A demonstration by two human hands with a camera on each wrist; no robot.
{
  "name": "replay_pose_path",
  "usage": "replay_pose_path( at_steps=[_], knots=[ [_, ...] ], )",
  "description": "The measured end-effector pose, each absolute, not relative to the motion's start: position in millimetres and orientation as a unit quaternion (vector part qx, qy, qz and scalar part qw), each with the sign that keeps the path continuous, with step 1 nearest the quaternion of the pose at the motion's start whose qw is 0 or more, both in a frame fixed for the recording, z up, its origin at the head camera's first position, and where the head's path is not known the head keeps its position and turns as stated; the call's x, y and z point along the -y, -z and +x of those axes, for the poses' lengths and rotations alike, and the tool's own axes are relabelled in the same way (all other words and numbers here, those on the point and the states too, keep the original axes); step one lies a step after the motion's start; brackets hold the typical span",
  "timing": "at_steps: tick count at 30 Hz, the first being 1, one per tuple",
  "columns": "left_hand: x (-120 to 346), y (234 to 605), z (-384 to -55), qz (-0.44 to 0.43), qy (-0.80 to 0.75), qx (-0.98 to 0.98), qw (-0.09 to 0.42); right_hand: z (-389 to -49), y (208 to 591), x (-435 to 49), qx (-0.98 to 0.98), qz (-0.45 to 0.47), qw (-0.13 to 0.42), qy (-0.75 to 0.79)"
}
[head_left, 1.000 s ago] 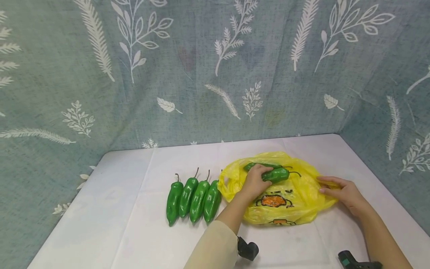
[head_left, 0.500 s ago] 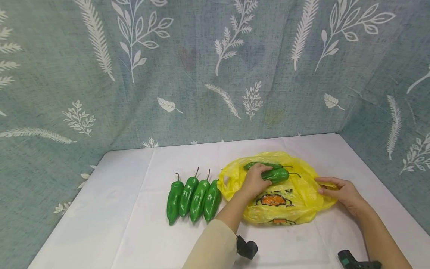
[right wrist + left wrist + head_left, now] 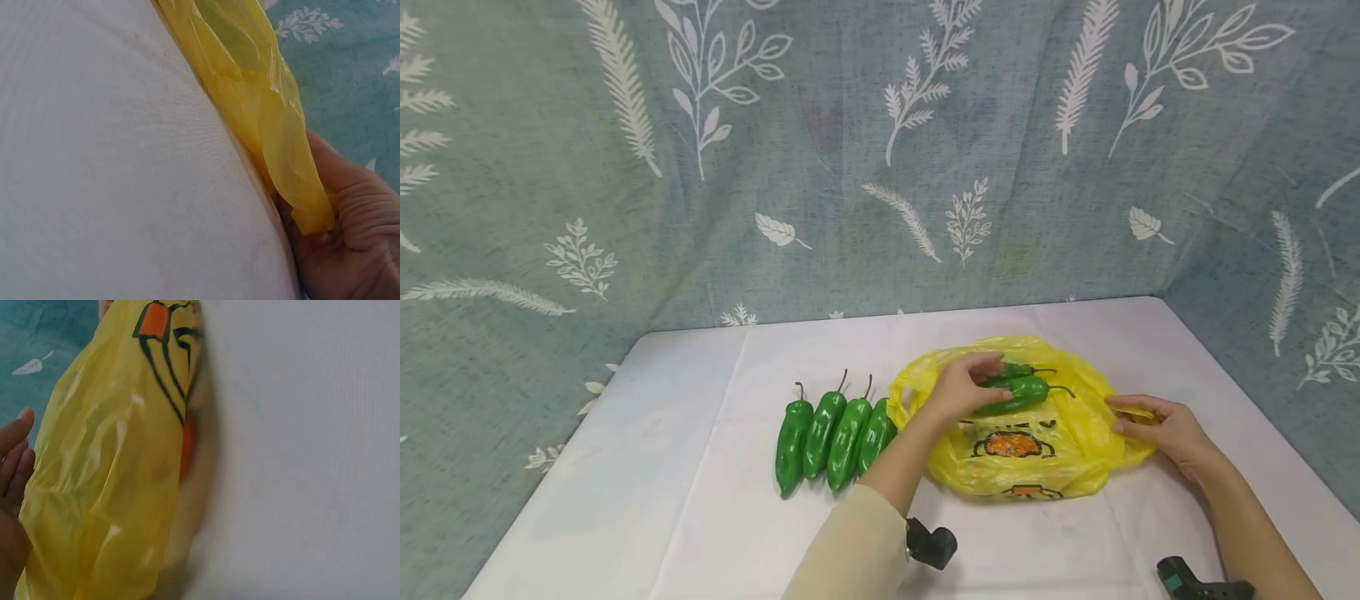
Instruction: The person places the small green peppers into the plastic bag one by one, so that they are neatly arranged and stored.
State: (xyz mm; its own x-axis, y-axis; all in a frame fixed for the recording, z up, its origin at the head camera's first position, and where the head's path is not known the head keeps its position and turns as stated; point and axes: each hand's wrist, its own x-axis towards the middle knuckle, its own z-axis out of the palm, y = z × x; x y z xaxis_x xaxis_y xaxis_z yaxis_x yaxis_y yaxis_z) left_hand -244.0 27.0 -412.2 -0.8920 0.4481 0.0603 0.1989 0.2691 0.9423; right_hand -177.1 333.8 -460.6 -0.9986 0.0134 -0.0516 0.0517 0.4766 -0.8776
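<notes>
Two green chili peppers lie on a flattened yellow plastic bag in the head view. The nearer chili pepper and the farther chili pepper both have stems toward the right. My left hand hovers at their left ends, fingers loosely bent and partly covering them, gripping nothing. In the left wrist view that hand shows a gap between thumb and fingers. My right hand pinches the bag's right end; the right wrist view shows gathered plastic between thumb and fingers.
Left of the bag, several more green chili peppers lie side by side, stems away from me; the rightmost is partly covered by the bag and arm. Everything rests on a white-covered table, with a leaf-patterned curtain behind it.
My left hand has let go of the nearer chili pepper and shifted slightly left and up. The right hand keeps its hold on the bag. The peppers on the bag stay about where they were.
</notes>
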Motion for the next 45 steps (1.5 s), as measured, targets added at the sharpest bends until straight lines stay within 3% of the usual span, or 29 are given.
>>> replay_pose_path(
  at_steps=[9, 26, 37, 45],
  knots=[
    [-5.5, 401.1, -246.7, 0.217, -0.591, -0.763, 0.146, -176.2, 461.5, -336.1, -0.853, 0.021, 0.025, 0.521],
    [46.1, 382.8, -241.3, 0.262, -0.553, -0.774, 0.164, -177.5, 461.6, -334.7, -0.851, 0.012, 0.012, 0.525],
    [65.9, 384.5, -221.2, 0.252, -0.551, -0.781, 0.152, -177.3, 461.7, -339.8, -0.851, 0.013, 0.011, 0.524],
    [86.5, 382.8, -205.8, 0.234, -0.551, -0.793, 0.114, -177.1, 462.4, -338.6, -0.844, 0.0, 0.007, 0.536]
  ],
)
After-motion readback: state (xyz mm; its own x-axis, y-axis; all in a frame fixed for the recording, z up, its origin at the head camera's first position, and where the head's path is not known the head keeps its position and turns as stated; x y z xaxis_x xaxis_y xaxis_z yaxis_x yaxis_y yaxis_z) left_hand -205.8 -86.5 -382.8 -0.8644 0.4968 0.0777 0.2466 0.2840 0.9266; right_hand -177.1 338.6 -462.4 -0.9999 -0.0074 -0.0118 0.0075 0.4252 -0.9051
